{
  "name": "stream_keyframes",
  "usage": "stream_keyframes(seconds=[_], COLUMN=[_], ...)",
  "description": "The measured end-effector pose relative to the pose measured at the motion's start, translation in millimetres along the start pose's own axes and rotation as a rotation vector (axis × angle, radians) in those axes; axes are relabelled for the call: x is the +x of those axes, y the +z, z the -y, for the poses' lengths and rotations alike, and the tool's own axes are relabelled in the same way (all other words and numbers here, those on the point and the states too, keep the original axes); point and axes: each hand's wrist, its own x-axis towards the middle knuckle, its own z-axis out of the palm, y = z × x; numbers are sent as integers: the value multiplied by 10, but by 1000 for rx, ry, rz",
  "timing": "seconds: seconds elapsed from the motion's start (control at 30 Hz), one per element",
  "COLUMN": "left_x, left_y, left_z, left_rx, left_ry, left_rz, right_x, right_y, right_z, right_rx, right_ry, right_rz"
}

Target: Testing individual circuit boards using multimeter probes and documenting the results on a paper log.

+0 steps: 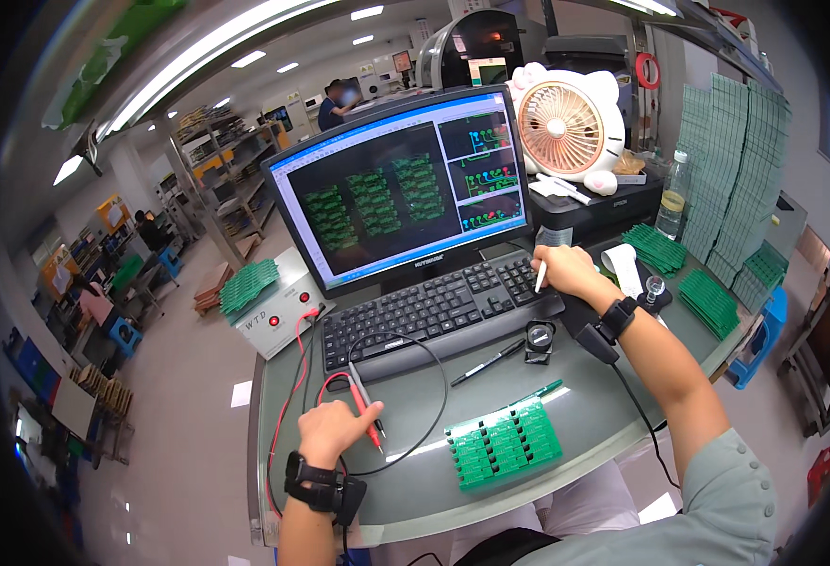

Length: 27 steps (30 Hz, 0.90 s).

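My left hand [332, 432] is closed at the left of the desk, thumb stretched across a red test probe [374, 436] and a dark test probe [359, 377]. Both probes slant with their tips downward; most of the fingers are hidden. At the keyboard's [434, 316] right end, my right hand [568, 271] grips a slim white pen-like stick [540, 275] over the number keys. A panel of green circuit boards [503, 445] lies in front of me. Behind the keyboard, a monitor [391, 189] displays green board layouts.
A black marker [487, 363], a green pen [539, 391] and a small black round-topped item [539, 341] lie mid-desk. The probe leads run to a white box [278, 311]. Green board stacks [709, 302], a bottle [672, 195], a printer and a white fan [566, 123] stand at right.
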Motion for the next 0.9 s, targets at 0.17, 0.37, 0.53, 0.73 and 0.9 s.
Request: stream_keyframes(seconds=[0.17, 0.37, 0.53, 0.73, 0.9], left_x=[54, 21, -229, -221, 234], left_y=[107, 94, -67, -371, -310], left_z=[-36, 288, 583, 150, -208], left_rx=[58, -557, -1966, -2486, -1613], left_ry=[51, 42, 32, 1010, 807], left_rz=[-23, -29, -32, -98, -16], right_x=[-155, -465, -781, -1089, -1349], right_y=[-258, -428, -493, -517, -508], right_z=[283, 494, 777, 1212, 1192], right_rx=[219, 485, 457, 286, 96], right_ry=[-2, -214, -425, -691, -714], right_rz=[-75, -7, 262, 387, 461])
